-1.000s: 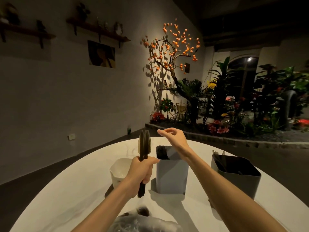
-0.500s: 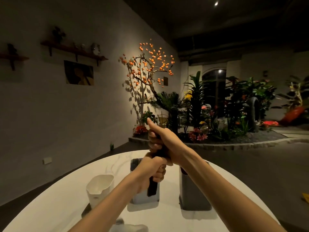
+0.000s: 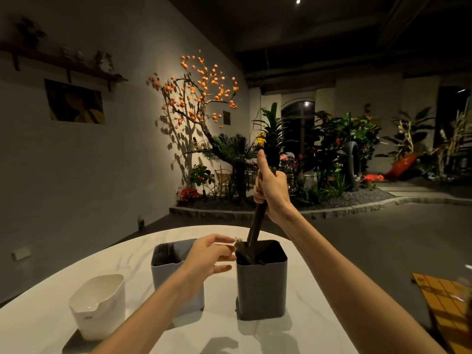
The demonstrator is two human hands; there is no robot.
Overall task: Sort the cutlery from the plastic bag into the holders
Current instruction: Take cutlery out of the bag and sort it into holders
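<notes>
Three holders stand in a row on the white table [image 3: 301, 335]: a white one [image 3: 98, 306] at the left, a light grey one [image 3: 166, 272] in the middle with dark cutlery inside, and a dark grey one [image 3: 261, 284] at the right. My right hand [image 3: 272, 190] grips a bundle of dark cutlery [image 3: 256, 223] upright, its lower end inside the dark grey holder. My left hand [image 3: 209, 256] hovers with relaxed fingers by that holder's left rim, holding nothing. The plastic bag is out of view.
The table's rounded far edge lies just behind the holders. A yellow checked mat [image 3: 449, 302] sits to the right below the table. Beyond are a dark floor, a planter bed with an orange-fruited tree [image 3: 199, 98] and a wall with shelves.
My right hand took the dark cutlery bundle from my left hand and lowered its end into the dark grey holder. My left hand let go and opened. The view shifted right.
</notes>
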